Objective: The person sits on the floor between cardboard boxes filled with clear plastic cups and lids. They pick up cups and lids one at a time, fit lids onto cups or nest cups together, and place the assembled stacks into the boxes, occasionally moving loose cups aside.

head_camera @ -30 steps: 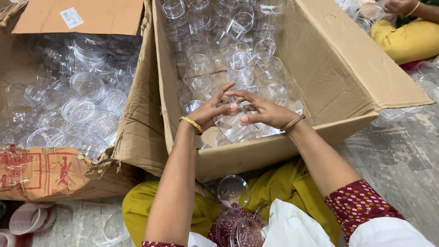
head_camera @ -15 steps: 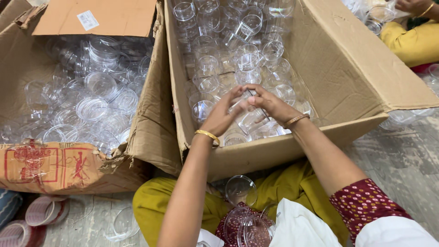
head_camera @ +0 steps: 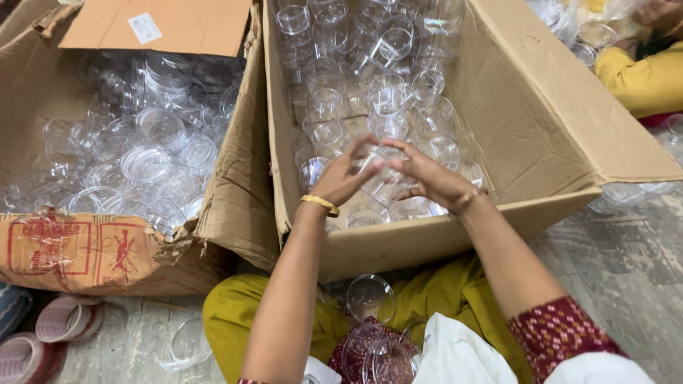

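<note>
Right box (head_camera: pixel 541 135): heaped with clear cups. Left hand (head_camera: pixel 340 181) and right hand (head_camera: pixel 430 178) together grip one cup (head_camera: pixel 380 181) over the heap. Left box (head_camera: pixel 107 249) also full; a few cups (head_camera: pixel 370 299) lie in the lap.

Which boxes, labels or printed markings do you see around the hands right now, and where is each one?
Large brown cardboard box: centre-right, flaps open, full of clear plastic cups; both hands reach into it.
Second brown cardboard box: left, torn front corner, filled with clear round plastic lids.
White rectangular sticker label: on the left box's raised top flap.
Red printed panel with a figure: front face of the left box.
Left hand and right hand: together on a clear cup.
</note>
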A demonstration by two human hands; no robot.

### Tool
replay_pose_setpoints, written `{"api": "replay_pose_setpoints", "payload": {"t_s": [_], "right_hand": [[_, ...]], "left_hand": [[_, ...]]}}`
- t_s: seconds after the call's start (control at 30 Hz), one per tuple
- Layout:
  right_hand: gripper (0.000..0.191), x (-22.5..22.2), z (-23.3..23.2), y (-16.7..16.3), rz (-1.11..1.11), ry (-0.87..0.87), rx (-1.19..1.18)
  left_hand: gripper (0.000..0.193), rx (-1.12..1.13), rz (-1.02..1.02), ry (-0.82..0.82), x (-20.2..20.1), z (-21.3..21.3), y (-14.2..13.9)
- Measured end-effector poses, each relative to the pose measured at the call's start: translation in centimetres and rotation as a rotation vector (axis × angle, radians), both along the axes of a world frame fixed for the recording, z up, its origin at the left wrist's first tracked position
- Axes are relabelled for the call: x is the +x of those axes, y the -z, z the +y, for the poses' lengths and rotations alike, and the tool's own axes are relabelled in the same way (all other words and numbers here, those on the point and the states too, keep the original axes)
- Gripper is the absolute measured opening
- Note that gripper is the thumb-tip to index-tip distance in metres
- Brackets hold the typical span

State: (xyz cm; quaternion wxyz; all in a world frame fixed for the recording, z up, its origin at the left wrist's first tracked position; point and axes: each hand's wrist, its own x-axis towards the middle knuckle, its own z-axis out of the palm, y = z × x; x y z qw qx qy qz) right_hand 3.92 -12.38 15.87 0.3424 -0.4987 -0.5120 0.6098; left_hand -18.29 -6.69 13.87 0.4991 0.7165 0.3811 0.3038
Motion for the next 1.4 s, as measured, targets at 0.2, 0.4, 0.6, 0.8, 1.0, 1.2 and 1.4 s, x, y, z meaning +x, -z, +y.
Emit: {"api": "replay_pose_setpoints", "payload": {"t_s": [0.2, 0.4, 0.6, 0.8, 1.0, 1.2, 1.4], "right_hand": [[0.081, -0.9, -0.1, 0.6, -0.021, 0.112, 0.139], [0.077, -0.9, -1.5, -0.6, -0.083, 0.093, 0.262], [0.080, 2.1, -9.6, -2.1, -0.266, 0.491, 0.518], [0.069, 12.3, -20.9, 5.5, -0.553, 0.989, 0.876], [0.076, 15.1, -37.1, 20.2, -1.254, 1.069, 0.292], [0.098, 18.1, -40.1, 24.3, -0.981, 1.006, -0.379], [0.104, 24.4, -26.7, 17.7, -0.587, 1.228, 0.251]], "left_hand": [[0.055, -0.092, -0.163, -0.148, -0.5, 0.7, 0.5], [0.054, 0.035, -0.177, -0.115, -0.1, 0.5, 1.0], [0.072, -0.135, -0.386, 0.077, 0.5, 1.1, 1.0], [0.066, 0.041, -0.155, 0.043, 0.3, 1.1, 1.4], [0.061, 0.176, 0.032, 0.050, 0.7, 0.9, 1.5], [0.065, 0.140, 0.104, 0.084, 0.5, 1.3, 1.6], [0.066, 0.138, 0.153, 0.088, 0.1, 1.6, 2.4]]}}
